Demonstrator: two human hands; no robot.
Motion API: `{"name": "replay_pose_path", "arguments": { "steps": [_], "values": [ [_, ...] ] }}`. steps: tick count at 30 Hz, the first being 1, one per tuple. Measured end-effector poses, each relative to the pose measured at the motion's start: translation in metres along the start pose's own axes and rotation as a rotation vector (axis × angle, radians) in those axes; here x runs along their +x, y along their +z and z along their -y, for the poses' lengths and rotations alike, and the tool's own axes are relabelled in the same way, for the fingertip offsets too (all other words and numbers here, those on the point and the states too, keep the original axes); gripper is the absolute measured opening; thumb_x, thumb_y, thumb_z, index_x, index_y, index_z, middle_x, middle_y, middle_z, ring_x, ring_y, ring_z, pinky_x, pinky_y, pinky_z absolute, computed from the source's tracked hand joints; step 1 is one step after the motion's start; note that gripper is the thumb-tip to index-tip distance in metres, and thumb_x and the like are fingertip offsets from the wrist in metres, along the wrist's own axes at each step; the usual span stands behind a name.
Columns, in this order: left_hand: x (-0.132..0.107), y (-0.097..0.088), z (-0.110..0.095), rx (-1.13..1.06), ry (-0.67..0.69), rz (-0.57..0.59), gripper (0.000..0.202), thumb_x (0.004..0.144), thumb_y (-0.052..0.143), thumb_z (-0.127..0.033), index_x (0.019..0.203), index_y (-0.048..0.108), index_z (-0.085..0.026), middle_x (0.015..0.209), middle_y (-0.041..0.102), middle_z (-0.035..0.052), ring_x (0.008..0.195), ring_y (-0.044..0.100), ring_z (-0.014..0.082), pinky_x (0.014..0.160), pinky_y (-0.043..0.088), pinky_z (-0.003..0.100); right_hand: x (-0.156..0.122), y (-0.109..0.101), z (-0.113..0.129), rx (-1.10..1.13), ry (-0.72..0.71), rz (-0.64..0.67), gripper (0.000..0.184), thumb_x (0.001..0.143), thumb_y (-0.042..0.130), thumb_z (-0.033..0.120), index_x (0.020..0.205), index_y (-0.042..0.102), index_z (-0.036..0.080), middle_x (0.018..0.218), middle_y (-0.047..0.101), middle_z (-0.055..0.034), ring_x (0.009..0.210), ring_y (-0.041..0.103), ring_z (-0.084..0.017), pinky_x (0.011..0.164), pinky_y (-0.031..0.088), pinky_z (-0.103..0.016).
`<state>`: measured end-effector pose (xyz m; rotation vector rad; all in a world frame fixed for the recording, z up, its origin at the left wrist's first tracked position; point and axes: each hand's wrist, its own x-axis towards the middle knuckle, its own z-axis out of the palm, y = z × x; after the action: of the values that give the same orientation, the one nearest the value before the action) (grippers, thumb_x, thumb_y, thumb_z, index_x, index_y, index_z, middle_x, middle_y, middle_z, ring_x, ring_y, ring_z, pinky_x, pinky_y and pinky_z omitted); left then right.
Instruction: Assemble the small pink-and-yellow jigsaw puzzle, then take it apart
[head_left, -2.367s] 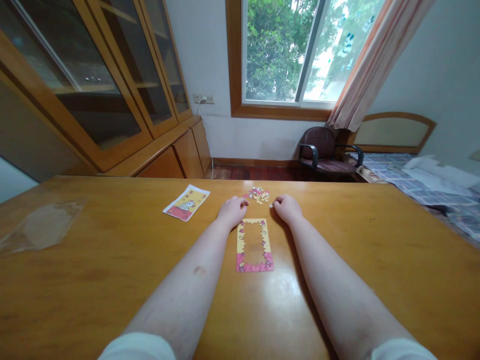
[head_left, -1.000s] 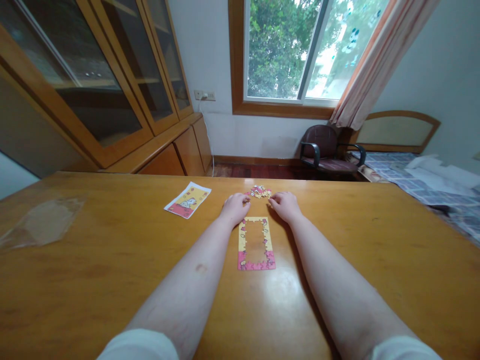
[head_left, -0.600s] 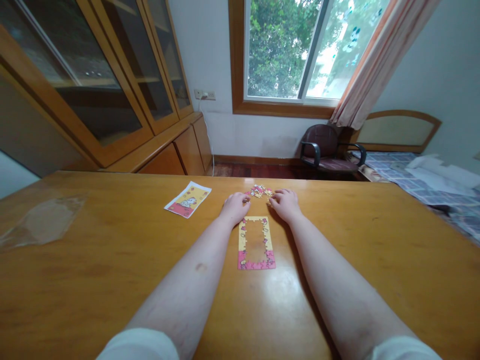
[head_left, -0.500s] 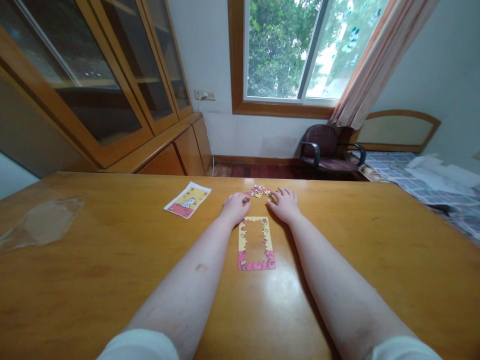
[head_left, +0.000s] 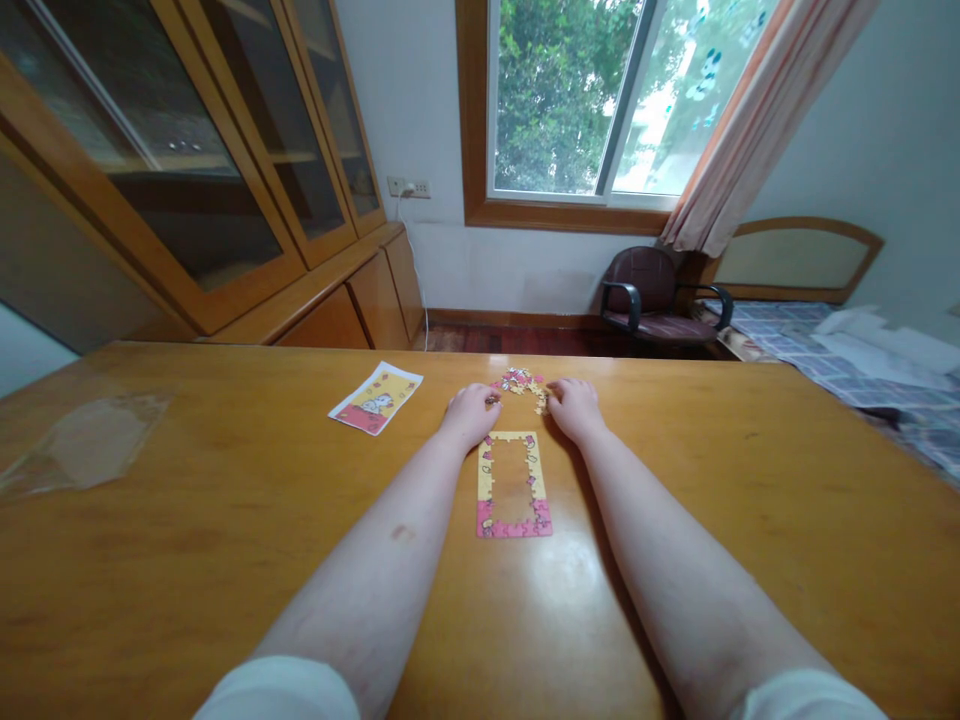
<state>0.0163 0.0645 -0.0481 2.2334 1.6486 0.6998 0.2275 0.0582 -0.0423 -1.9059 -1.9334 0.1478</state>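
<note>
Wooden table (head_left: 712,500): one puzzle frame (head_left: 514,530), one heap of pieces (head_left: 519,380); left hand (head_left: 469,412), right hand (head_left: 576,408): fingers' grip unclear.

No legible text, label, brand, number or sign anywhere

A single view, worn on the person's head — it looks forward and down across the table (head_left: 225,560), the left hand (head_left: 468,413) and right hand (head_left: 577,410) near its middle, and reaches wide into the room: cabinet (head_left: 330,318) at left, window (head_left: 555,110) and chair (head_left: 643,285) beyond, bed (head_left: 780,325) at far right
</note>
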Motion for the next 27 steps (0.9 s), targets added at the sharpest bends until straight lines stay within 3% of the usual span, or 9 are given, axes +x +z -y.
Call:
{"name": "replay_pose_path", "arguments": {
  "steps": [3, 9, 13, 19, 23, 27],
  "values": [
    [0.0, 0.0, 0.0, -0.002, -0.007, -0.001, 0.025, 0.083, 0.055, -0.03, 0.101, 0.07, -0.022, 0.11, 0.068, 0.006, 0.105, 0.059, 0.0221, 0.097, 0.045, 0.034, 0.001, 0.0, -0.002, -0.01, 0.015, 0.005, 0.04, 0.083, 0.045, 0.017, 0.117, 0.066, 0.02, 0.12, 0.065, -0.008, 0.114, 0.052, -0.026, 0.106, 0.028, -0.043],
    [0.0, -0.002, -0.001, 0.006, -0.007, 0.011, 0.026, 0.083, 0.054, -0.031, 0.102, 0.07, -0.022, 0.111, 0.068, 0.0057, 0.105, 0.059, 0.0224, 0.097, 0.045, 0.035, 0.002, 0.0, -0.004, 0.004, -0.01, 0.036, 0.03, 0.083, 0.047, 0.019, 0.091, 0.075, 0.024, 0.114, 0.069, -0.0016, 0.111, 0.053, -0.023, 0.104, 0.03, -0.039],
    [-0.002, -0.004, -0.004, 0.037, -0.01, 0.038, 0.028, 0.083, 0.053, -0.031, 0.105, 0.07, -0.024, 0.113, 0.067, 0.0053, 0.107, 0.058, 0.0229, 0.099, 0.043, 0.036, 0.001, 0.002, -0.002, 0.04, -0.091, 0.058, 0.03, 0.083, 0.048, 0.019, 0.088, 0.076, 0.027, 0.115, 0.067, -0.0003, 0.114, 0.051, -0.021, 0.107, 0.026, -0.04],
    [-0.009, -0.006, -0.012, 0.074, 0.087, 0.139, 0.042, 0.081, 0.057, -0.041, 0.123, 0.062, -0.035, 0.135, 0.054, 0.0024, 0.126, 0.044, 0.027, 0.109, 0.033, 0.044, -0.004, 0.001, 0.006, 0.068, -0.28, 0.166, 0.029, 0.086, 0.051, 0.024, 0.102, 0.073, 0.032, 0.127, 0.061, 0.0002, 0.124, 0.044, -0.021, 0.111, 0.02, -0.044],
    [-0.01, -0.005, -0.013, 0.096, 0.127, 0.191, 0.038, 0.083, 0.056, -0.043, 0.12, 0.063, -0.038, 0.139, 0.051, 0.0005, 0.13, 0.04, 0.0267, 0.111, 0.028, 0.046, -0.005, 0.001, 0.007, -0.003, -0.181, 0.112, 0.041, 0.09, 0.05, 0.041, 0.128, 0.059, 0.03, 0.141, 0.05, -0.0045, 0.132, 0.036, -0.027, 0.113, 0.012, -0.052],
    [-0.007, -0.005, -0.012, 0.084, 0.081, 0.109, 0.029, 0.084, 0.054, -0.038, 0.108, 0.07, -0.031, 0.127, 0.06, 0.0031, 0.123, 0.046, 0.0255, 0.107, 0.035, 0.043, -0.006, 0.006, 0.006, -0.125, -0.146, 0.191, 0.062, 0.088, 0.048, 0.057, 0.144, 0.039, 0.032, 0.155, 0.028, -0.0072, 0.143, 0.015, -0.036, 0.111, 0.004, -0.063]
  ]
}}
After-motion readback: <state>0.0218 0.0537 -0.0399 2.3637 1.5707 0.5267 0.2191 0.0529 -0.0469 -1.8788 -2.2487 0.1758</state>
